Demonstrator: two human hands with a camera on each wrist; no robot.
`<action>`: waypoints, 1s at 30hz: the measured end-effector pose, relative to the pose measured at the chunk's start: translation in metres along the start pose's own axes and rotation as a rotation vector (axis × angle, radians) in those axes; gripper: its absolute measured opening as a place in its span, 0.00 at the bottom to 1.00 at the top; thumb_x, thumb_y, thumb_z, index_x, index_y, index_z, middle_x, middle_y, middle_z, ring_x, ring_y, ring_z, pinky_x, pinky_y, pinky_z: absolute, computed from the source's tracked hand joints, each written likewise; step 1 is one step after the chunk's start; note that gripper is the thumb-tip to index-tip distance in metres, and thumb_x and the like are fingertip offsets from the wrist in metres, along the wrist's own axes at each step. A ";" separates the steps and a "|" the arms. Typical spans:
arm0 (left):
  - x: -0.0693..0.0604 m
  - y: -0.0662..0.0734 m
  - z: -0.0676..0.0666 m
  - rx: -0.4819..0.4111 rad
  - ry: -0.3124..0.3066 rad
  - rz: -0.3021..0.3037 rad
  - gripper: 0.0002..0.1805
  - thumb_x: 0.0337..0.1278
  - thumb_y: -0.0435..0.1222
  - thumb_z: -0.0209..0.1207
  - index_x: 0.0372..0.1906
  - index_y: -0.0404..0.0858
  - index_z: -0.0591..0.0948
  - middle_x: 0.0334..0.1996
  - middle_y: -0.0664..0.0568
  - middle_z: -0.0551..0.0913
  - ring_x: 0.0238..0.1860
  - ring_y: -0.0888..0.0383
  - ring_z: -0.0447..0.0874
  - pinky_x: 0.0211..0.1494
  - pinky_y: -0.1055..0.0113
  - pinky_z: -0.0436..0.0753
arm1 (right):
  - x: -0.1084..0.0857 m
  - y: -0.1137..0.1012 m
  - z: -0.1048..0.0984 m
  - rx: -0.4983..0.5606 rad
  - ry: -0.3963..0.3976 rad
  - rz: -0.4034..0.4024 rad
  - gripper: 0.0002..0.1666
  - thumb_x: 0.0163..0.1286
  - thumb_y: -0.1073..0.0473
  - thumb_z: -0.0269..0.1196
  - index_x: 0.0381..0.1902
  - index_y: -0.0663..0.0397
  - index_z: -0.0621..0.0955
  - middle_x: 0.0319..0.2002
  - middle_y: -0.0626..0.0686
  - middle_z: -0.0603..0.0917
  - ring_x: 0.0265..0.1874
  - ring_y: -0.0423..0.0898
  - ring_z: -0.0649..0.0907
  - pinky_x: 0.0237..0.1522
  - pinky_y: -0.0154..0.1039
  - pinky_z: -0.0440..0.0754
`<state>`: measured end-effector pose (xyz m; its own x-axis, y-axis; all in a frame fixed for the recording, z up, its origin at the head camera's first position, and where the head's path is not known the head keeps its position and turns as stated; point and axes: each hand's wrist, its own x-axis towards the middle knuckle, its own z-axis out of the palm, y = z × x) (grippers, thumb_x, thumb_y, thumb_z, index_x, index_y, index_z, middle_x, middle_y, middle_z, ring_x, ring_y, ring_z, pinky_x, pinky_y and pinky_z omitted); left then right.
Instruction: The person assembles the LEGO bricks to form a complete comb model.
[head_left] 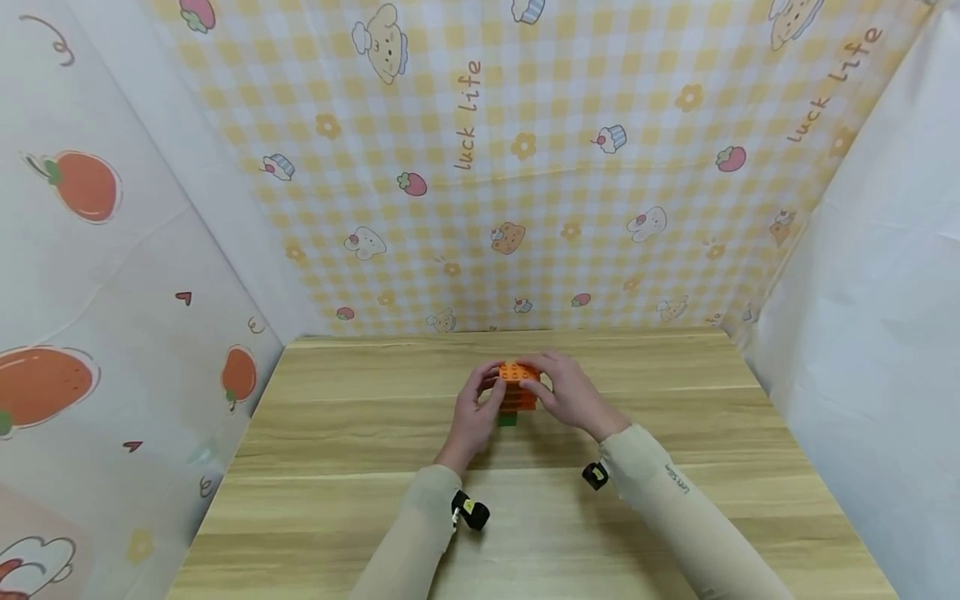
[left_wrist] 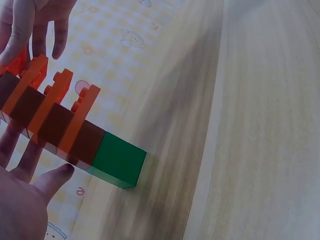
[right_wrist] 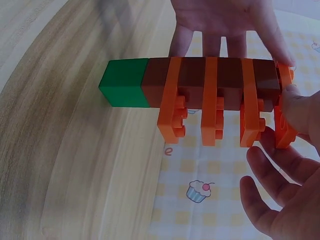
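Observation:
A tower of toy building blocks stands upright on the table, with a green block (right_wrist: 125,82) at its foot. Brown blocks (right_wrist: 192,82) rise above it, alternating with several thin orange plates (right_wrist: 209,102) whose studded ends jut out to the right. My left hand (head_left: 471,412) holds the tower from its left side, thumb toward the front and fingertips near the top. With thumb and fingers my right hand (head_left: 573,396) pinches the topmost orange plate (head_left: 516,372) at its jutting end. Part of the tower's upper end is cut off in the left wrist view.
The wood-grain table (head_left: 337,483) extends around the tower. A yellow checked cloth (head_left: 525,192) hangs behind it, with white sheets (head_left: 877,275) on both sides. Small black cameras (head_left: 471,510) are strapped at both wrists.

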<state>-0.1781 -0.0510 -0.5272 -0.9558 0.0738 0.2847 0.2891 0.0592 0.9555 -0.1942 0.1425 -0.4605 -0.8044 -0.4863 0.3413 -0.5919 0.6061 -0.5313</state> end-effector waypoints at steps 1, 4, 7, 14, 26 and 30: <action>-0.001 0.005 0.000 0.001 0.002 0.000 0.19 0.81 0.33 0.53 0.69 0.35 0.74 0.61 0.36 0.80 0.61 0.37 0.79 0.60 0.40 0.81 | 0.000 0.000 0.000 -0.001 0.001 -0.001 0.22 0.75 0.59 0.68 0.64 0.61 0.83 0.54 0.59 0.86 0.52 0.55 0.86 0.56 0.55 0.84; -0.002 0.012 0.001 0.005 0.009 0.001 0.18 0.81 0.33 0.53 0.69 0.35 0.75 0.60 0.36 0.80 0.61 0.37 0.79 0.60 0.42 0.82 | 0.000 0.001 0.000 0.002 0.003 -0.001 0.23 0.75 0.58 0.68 0.64 0.62 0.83 0.54 0.59 0.86 0.52 0.55 0.86 0.56 0.55 0.84; -0.002 0.006 0.001 0.010 0.014 0.011 0.19 0.81 0.33 0.53 0.69 0.37 0.75 0.59 0.38 0.80 0.60 0.38 0.79 0.60 0.42 0.81 | 0.000 0.002 0.001 0.020 0.006 0.005 0.23 0.76 0.58 0.68 0.64 0.62 0.82 0.55 0.59 0.86 0.52 0.54 0.86 0.54 0.55 0.84; 0.001 -0.010 -0.002 -0.008 0.002 0.033 0.19 0.79 0.36 0.56 0.69 0.41 0.77 0.59 0.44 0.82 0.59 0.44 0.81 0.60 0.41 0.81 | 0.000 0.005 0.004 0.086 0.025 0.007 0.20 0.76 0.59 0.67 0.62 0.60 0.82 0.53 0.57 0.87 0.47 0.51 0.85 0.49 0.60 0.84; 0.002 -0.006 0.001 0.027 0.028 0.004 0.19 0.79 0.32 0.54 0.68 0.34 0.76 0.59 0.37 0.81 0.59 0.37 0.80 0.58 0.44 0.82 | -0.001 0.007 0.009 0.099 0.053 0.003 0.18 0.77 0.59 0.66 0.61 0.59 0.83 0.54 0.57 0.87 0.49 0.53 0.86 0.50 0.59 0.84; 0.001 -0.010 0.000 0.013 0.026 0.037 0.18 0.79 0.35 0.56 0.68 0.38 0.77 0.58 0.43 0.83 0.58 0.43 0.82 0.57 0.48 0.83 | -0.002 0.008 0.012 0.087 0.065 0.002 0.18 0.78 0.59 0.65 0.61 0.60 0.82 0.54 0.58 0.87 0.50 0.53 0.86 0.50 0.59 0.84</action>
<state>-0.1822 -0.0512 -0.5362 -0.9455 0.0503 0.3217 0.3247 0.0702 0.9432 -0.1969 0.1410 -0.4751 -0.8091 -0.4412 0.3882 -0.5855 0.5489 -0.5966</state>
